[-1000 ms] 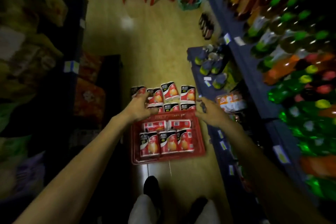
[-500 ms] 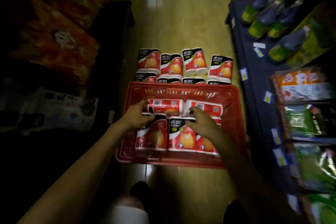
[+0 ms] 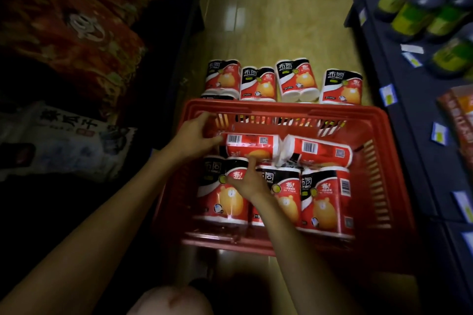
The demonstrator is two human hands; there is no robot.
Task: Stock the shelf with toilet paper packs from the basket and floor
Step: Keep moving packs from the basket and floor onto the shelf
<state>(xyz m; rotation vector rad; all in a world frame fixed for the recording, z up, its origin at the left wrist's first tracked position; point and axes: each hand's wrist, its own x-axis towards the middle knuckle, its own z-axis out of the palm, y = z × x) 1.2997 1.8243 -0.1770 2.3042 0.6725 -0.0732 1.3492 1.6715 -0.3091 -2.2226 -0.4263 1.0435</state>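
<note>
Red basket holds five packs: three upright in front, two lying behind. Left hand grips the left lying pack, right hand pinches its near edge. Four more packs stand behind the basket, shelf to its right. Right hand slid left since half a second ago.

Both arms extended; L hand, R hand fingers curled.

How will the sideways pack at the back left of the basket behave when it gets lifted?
The sideways pack is probably light and squashy: it shows soft white rolls in thin glossy film. The film may be a bit slippery, so gripping its ends, as the left hand does now, seems sensible. Lying on its side atop the standing packs, it could roll.
</note>
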